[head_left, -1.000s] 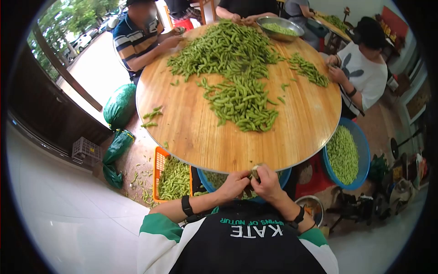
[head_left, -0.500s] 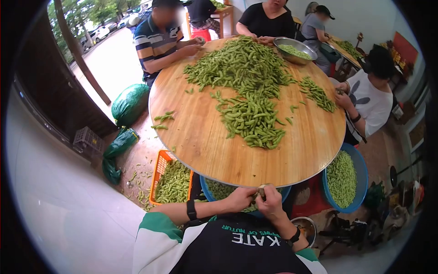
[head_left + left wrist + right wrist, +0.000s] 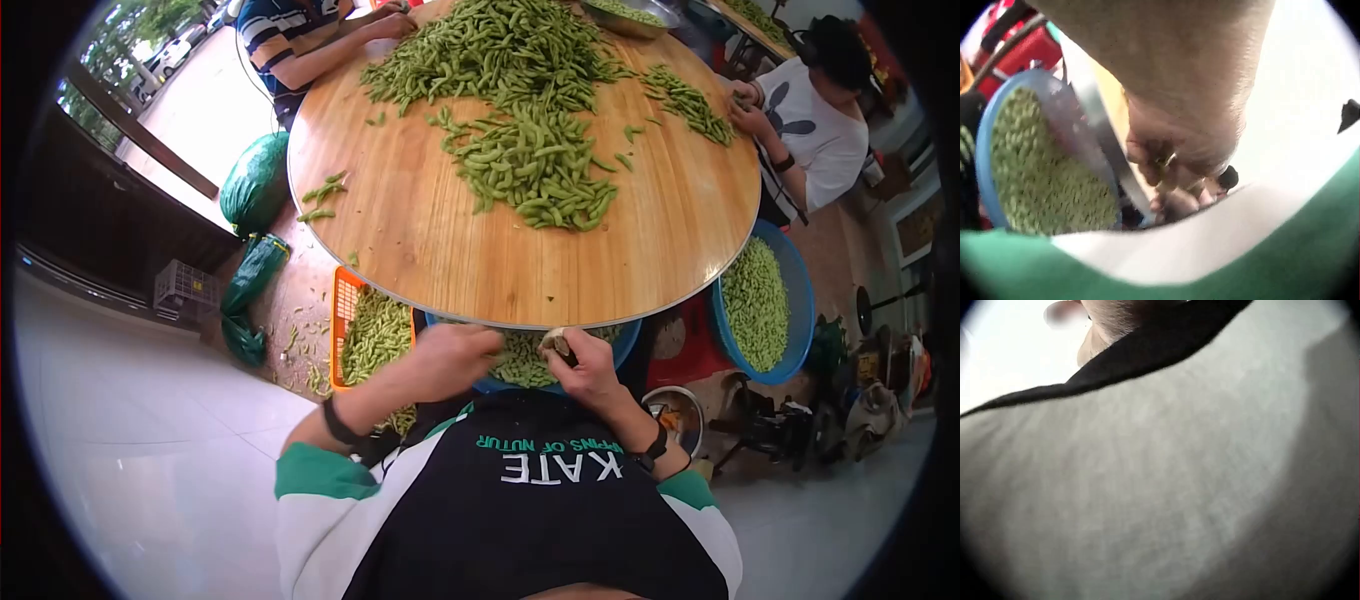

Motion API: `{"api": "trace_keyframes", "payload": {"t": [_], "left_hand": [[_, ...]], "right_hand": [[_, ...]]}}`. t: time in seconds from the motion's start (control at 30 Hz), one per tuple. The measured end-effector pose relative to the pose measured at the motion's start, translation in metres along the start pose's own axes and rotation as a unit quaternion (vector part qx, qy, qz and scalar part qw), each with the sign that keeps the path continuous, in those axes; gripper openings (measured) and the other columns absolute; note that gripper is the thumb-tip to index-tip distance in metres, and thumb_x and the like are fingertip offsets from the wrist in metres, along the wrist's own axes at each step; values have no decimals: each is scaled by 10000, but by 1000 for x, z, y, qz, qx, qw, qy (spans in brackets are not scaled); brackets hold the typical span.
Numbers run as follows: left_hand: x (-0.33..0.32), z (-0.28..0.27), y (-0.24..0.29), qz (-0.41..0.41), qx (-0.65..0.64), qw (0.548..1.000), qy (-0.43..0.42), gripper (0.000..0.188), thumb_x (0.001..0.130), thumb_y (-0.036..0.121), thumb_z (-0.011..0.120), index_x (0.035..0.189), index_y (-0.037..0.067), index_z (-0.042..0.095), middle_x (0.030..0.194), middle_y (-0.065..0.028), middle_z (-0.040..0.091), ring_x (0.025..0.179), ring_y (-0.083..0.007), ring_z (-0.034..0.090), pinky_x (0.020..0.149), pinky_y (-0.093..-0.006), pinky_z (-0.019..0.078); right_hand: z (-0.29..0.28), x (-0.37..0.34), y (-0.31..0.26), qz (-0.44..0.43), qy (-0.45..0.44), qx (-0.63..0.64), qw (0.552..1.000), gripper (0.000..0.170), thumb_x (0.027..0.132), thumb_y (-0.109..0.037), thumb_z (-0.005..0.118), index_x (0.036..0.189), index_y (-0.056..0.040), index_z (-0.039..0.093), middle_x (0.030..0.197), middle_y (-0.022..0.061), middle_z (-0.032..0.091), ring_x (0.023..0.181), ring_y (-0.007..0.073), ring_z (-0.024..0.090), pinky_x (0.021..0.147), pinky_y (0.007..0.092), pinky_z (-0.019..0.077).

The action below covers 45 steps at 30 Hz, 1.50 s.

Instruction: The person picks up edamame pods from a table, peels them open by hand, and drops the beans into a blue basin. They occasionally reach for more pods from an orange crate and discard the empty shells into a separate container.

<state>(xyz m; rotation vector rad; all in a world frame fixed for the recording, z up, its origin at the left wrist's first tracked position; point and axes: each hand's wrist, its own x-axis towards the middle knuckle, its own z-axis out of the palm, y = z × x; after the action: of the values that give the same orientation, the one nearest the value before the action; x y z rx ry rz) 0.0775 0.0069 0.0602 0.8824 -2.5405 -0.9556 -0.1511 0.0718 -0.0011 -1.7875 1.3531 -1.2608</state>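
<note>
In the head view, the blurred left hand (image 3: 458, 356) is over the near edge of a blue tub (image 3: 632, 345) of shelled green beans. The left wrist view has its curled fingers (image 3: 1145, 156) around a small green piece (image 3: 1164, 160), apparently a pod, partly hidden. Fingers curled, the right hand (image 3: 585, 370) grips a small pale object (image 3: 554, 343), too small to identify, just below the round table's edge. Green pods (image 3: 535, 165) lie heaped on the wooden table (image 3: 400, 235). Only cloth and some skin fill the right wrist view, without the hand.
An orange basket (image 3: 340, 325) of pods stands left of the tub, near green sacks (image 3: 255, 185). To the right are another blue tub (image 3: 803, 300) and a metal bowl (image 3: 695, 405). People sit around the table; a steel bowl (image 3: 640, 27) rests at its far side.
The left hand has moved left, away from the right hand, where both were together before. The right hand remains near the table edge. The head view has shifted, bringing the table higher in frame.
</note>
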Motion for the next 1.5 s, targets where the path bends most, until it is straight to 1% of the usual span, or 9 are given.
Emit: {"api": "trace_keyframes", "payload": {"t": [0.1, 0.23, 0.37, 0.5, 0.6, 0.67, 0.87, 1.4, 1.5], "left_hand": [[-12, -39, -17, -95, 245, 958, -118, 134, 851, 177, 555, 858, 48, 590, 778, -143, 596, 770, -348, 600, 689, -446, 488], [43, -43, -67, -51, 125, 978, 159, 159, 846, 178, 589, 900, 32, 617, 853, -163, 598, 824, -358, 587, 707, -434, 473], [115, -32, -114, -119, 153, 944, 265, 158, 813, 145, 622, 886, 5, 614, 854, -200, 592, 835, -367, 584, 730, -441, 462], [133, -28, -128, -195, 118, 951, 207, 196, 791, 176, 576, 905, 19, 607, 937, -199, 570, 957, -358, 560, 817, -449, 450], [124, -21, -122, -163, 162, 946, 228, 223, 783, 180, 590, 905, -6, 600, 908, -216, 593, 887, -388, 578, 776, -429, 472], [106, -12, -92, -150, -60, 967, 198, 116, 822, 68, 620, 899, -16, 596, 777, -108, 637, 650, -192, 604, 580, -308, 472], [79, 12, -20, -157, -486, 856, 83, 65, 841, 7, 604, 905, 1, 610, 774, -28, 639, 639, -69, 559, 523, -202, 419], [76, 40, -17, -149, -521, 835, 98, 61, 879, 39, 591, 936, 15, 590, 764, -4, 598, 636, -51, 511, 538, -188, 383], [77, 36, -20, -135, -605, 783, 46, 63, 890, 49, 578, 949, 26, 584, 763, 1, 581, 644, -56, 507, 553, -195, 379]], "right_hand": [[-4, 5, -3, -4, -53, 22, 998, 151, 776, -23, 688, 888, 4, 590, 722, 118, 575, 605, 260, 572, 558, 322, 455], [1, 5, 3, -42, -43, 1, 998, 167, 787, -53, 704, 898, 4, 592, 696, 118, 564, 586, 229, 564, 551, 309, 450], [-4, 3, -2, 52, -63, 57, 995, 145, 827, -61, 671, 916, 14, 586, 689, 109, 558, 571, 183, 542, 541, 296, 439], [-16, -2, -1, 85, -52, 102, 990, 161, 877, -68, 591, 1005, 28, 579, 702, 74, 573, 559, 135, 515, 529, 272, 425], [-24, 4, -5, 205, -98, 243, 943, 430, 942, -113, 442, 1351, 17, 410, 803, 42, 576, 519, 46, 418, 464, 174, 358], [-25, 16, -8, 221, -95, 294, 925, 430, 949, -113, 439, 1358, 14, 399, 817, 43, 574, 528, 48, 425, 462, 178, 363], [-7, 31, -5, 214, -31, 430, 877, 360, 970, -115, 433, 1317, -18, 426, 809, 15, 551, 509, 50, 420, 432, 188, 343], [-7, 23, 3, 185, -44, 442, 877, 321, 964, -100, 474, 1269, -1, 489, 828, 20, 592, 514, 45, 443, 429, 184, 338], [-10, 23, 4, 176, -37, 430, 885, 302, 951, -76, 485, 1239, 7, 520, 807, 25, 602, 505, 44, 441, 426, 185, 330]]}}
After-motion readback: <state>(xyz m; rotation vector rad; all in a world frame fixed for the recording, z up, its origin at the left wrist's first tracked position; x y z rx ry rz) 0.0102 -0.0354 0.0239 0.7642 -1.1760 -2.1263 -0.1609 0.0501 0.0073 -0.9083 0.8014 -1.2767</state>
